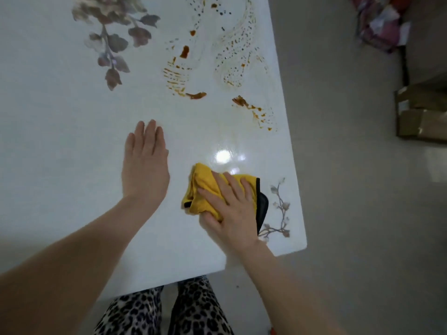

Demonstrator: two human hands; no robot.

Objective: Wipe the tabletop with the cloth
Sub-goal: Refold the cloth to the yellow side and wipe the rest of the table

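A person's right hand (229, 209) presses flat on a bunched yellow cloth (203, 189) with black trim near the near right corner of a glossy white desk (60, 141), beside a printed flower sprig (278, 209). The left hand (145, 163) rests open, fingers straight, on the desk just left of the cloth. Farther up, orange-brown sauce smears (186, 76) streak the surface. Leopard-print trousers (164, 310) show below the desk edge.
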